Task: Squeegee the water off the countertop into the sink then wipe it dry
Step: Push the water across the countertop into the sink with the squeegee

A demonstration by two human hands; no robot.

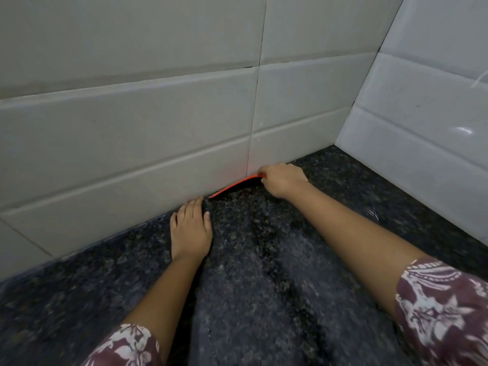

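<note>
The right hand has its fingers curled tight round the right end of the orange squeegee, whose blade runs leftward from that hand along the line where the dark speckled counter meets the tiled wall. The left hand lies flat on the counter with fingers straight and close together, holding nothing, its fingertips just beside the squeegee's left end; whether they touch it cannot be told. Between the two forearms the counter shows a wet sheen with a darker streak running back from the blade.
</note>
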